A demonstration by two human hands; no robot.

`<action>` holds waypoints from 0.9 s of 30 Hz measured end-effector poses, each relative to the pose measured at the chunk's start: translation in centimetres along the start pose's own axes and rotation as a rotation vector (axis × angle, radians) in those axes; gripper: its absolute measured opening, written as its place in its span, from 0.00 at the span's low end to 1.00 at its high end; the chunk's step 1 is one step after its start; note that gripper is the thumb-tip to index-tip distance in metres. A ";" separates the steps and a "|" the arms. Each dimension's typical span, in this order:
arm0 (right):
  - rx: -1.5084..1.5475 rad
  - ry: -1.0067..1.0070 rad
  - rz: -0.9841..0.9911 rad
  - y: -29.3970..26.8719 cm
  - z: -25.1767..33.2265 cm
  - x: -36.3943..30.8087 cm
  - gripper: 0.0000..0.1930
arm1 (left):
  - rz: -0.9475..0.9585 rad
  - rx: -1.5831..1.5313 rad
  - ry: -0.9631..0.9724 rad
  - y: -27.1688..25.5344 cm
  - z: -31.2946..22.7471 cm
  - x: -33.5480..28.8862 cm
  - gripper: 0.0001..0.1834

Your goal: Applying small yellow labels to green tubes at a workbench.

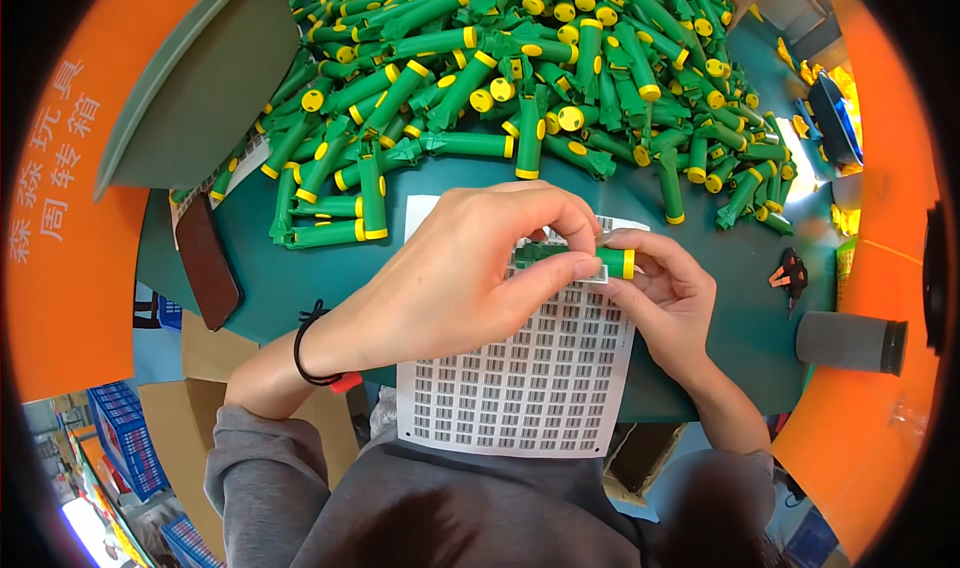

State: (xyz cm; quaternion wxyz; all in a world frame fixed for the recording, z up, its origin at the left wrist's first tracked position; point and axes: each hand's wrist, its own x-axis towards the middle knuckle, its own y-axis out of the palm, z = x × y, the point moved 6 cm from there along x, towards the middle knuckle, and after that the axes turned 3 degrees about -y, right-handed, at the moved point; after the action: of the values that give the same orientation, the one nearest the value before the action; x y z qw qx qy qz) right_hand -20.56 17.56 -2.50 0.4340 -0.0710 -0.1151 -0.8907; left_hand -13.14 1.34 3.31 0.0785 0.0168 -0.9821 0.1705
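A green plastic tube (614,258) with a yellow end is held between my two hands, above a printed sticker sheet. My right hand (672,296) grips its yellow end with thumb and fingers. My left hand (470,268) is closed over the tube's other part, the thumb pressing a small white sticker (598,276) against its side. The left fingers hide much of the tube. Beneath both hands lies the white sticker sheet (510,398), covered with rows of small dark printed labels and reaching over the table's near edge.
A large pile of similar green tubes (440,88) with yellow ends covers the far table (720,318). At left are a grey-green panel (210,78) and a dark phone-like slab (207,268). To the right lie a grey cup (850,343) and a small black-and-orange object (789,276). Orange bins flank the table.
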 end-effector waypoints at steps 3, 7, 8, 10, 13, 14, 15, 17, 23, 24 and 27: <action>-0.034 0.001 -0.013 0.1 0.2 -0.3 0.20 | 0.020 0.022 -0.027 0.7 0.1 0.1 0.03; -0.052 0.020 -0.027 0.1 0.4 -0.3 0.21 | 0.013 -0.022 -0.052 1.0 0.4 0.1 0.03; -0.050 0.021 -0.029 0.1 0.5 -0.3 0.21 | 0.006 -0.010 -0.023 1.0 0.1 0.1 0.03; -0.064 0.019 -0.024 0.1 0.6 -0.3 0.21 | 0.003 0.000 0.004 1.1 -0.1 0.0 0.03; -0.065 0.012 -0.035 0.1 0.6 -0.4 0.20 | -0.011 0.000 -0.035 1.2 0.0 0.0 0.03; -0.063 0.012 -0.034 0.1 0.7 -0.4 0.20 | -0.017 0.021 -0.036 1.1 -0.1 0.0 0.03; -0.077 0.006 -0.028 0.1 0.8 -0.4 0.20 | -0.022 0.042 -0.036 1.1 -0.2 0.0 0.04; -0.091 0.000 -0.023 0.2 0.8 -0.4 0.20 | -0.022 0.056 -0.030 1.1 -0.2 0.0 0.04; -0.105 0.027 -0.028 0.2 0.6 -0.4 0.20 | -0.023 0.077 -0.033 1.2 0.2 0.0 0.04; -0.100 0.029 -0.035 0.0 0.5 -0.5 0.20 | -0.014 0.098 -0.024 1.3 0.3 0.0 0.05; -0.068 0.055 -0.035 0.0 0.4 -0.4 0.19 | -0.019 -0.077 -0.063 1.3 1.0 0.0 0.07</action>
State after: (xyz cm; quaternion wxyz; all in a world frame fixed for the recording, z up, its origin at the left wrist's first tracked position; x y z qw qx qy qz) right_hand -20.29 17.99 -2.25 0.4187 -0.0591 -0.0738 -0.9032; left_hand -13.34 2.23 1.93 0.0498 0.0282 -0.9897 0.1314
